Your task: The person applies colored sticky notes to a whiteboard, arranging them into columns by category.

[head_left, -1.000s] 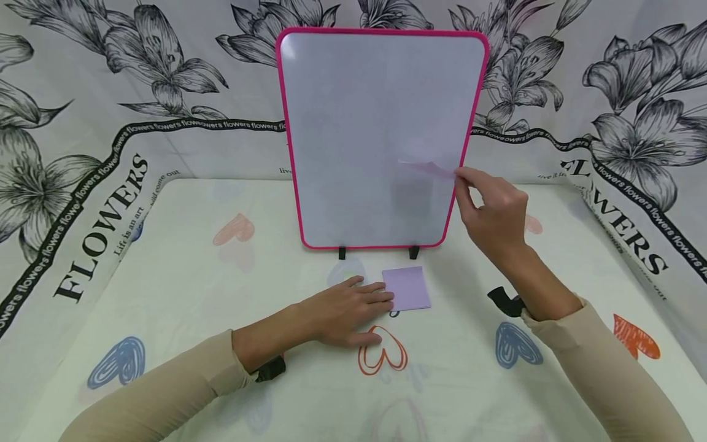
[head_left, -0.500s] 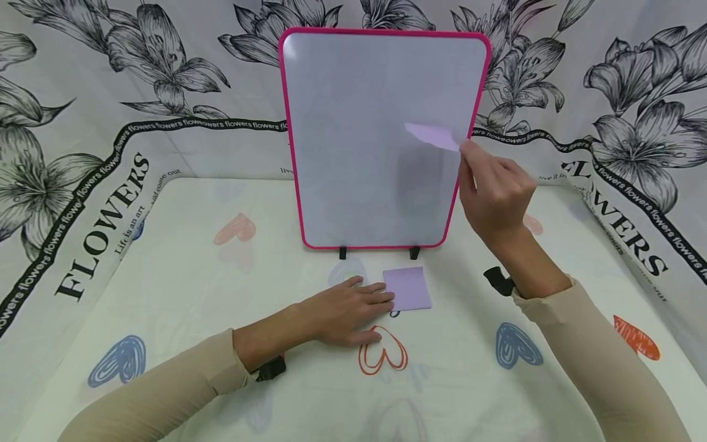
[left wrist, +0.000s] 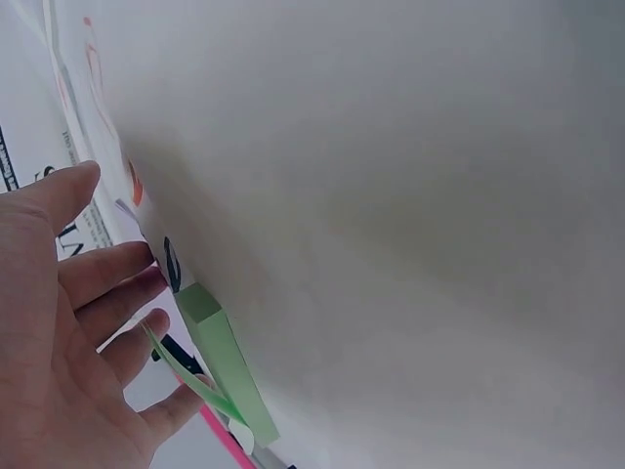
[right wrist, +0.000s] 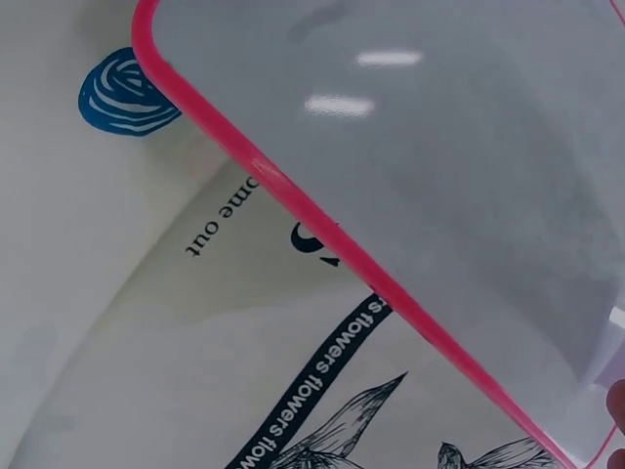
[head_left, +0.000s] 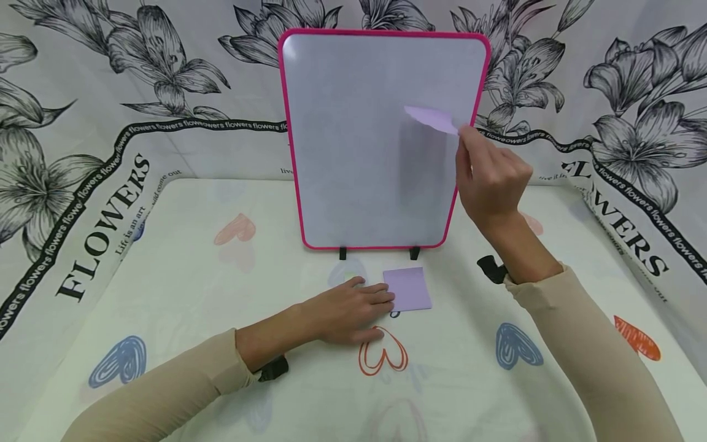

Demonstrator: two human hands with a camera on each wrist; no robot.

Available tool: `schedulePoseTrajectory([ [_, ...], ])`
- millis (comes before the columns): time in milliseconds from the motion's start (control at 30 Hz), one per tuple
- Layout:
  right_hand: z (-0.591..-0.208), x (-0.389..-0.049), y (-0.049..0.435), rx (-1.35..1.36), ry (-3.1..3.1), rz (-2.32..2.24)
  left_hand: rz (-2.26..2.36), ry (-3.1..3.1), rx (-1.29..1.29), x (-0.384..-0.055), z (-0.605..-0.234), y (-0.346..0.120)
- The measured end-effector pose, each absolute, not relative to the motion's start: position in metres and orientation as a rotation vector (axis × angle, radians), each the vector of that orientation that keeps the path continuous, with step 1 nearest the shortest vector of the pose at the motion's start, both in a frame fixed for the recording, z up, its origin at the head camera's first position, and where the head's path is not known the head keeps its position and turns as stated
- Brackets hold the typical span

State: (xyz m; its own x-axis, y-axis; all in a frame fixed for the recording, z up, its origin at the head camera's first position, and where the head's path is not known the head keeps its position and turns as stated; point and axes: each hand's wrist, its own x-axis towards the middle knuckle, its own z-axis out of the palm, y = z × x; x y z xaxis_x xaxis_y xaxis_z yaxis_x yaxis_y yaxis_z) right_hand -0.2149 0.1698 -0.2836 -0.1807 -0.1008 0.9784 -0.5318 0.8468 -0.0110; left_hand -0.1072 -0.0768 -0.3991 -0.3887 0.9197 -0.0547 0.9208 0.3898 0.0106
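Observation:
In the head view my right hand (head_left: 491,175) pinches a purple sticky note (head_left: 431,118) by its right corner. The note sticks out leftward, slightly bowed, before the right side of the whiteboard (head_left: 359,141). Whether it touches the board I cannot tell. My left hand (head_left: 345,313) lies palm down on the table, fingers extended, fingertips at the left edge of a purple sticky-note pad (head_left: 407,290). Seen low in the left wrist view, a thick green paper block (left wrist: 229,366) with a lifted strip stands beside those fingers. The right wrist view barely catches the right fingertips (right wrist: 617,405).
The pink-framed whiteboard stands upright on small black feet (head_left: 414,252), behind the pad. A white tablecloth (head_left: 458,380) with printed hearts covers the table. Behind hangs a floral-printed backdrop (head_left: 221,153). Each wrist carries a black band piece (head_left: 491,269).
My right hand has risen along the board's right edge, bringing the sticky note higher, with its face tilting more into view. The left hand and pad have stayed put.

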Motion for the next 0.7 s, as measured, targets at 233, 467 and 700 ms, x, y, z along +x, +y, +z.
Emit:
schedulePoseTrajectory([
  [233, -0.2837, -0.2197, 0.1685, 0.476, -1.684, 0.403, -0.023, 2.581, 1.718, -0.1072, -0.3996, -0.0762],
  [467, -0.2872, -0.2233, 0.1702, 0.506, -1.713, 0.380, -0.007, 2.585, 1.752, -0.1069, -0.3969, -0.0748],
  [700, -0.2902, -0.2221, 0.1704, 0.530, -1.740, 0.327, -0.009, 2.593, 1.776, -0.1072, -0.3966, -0.0739],
])
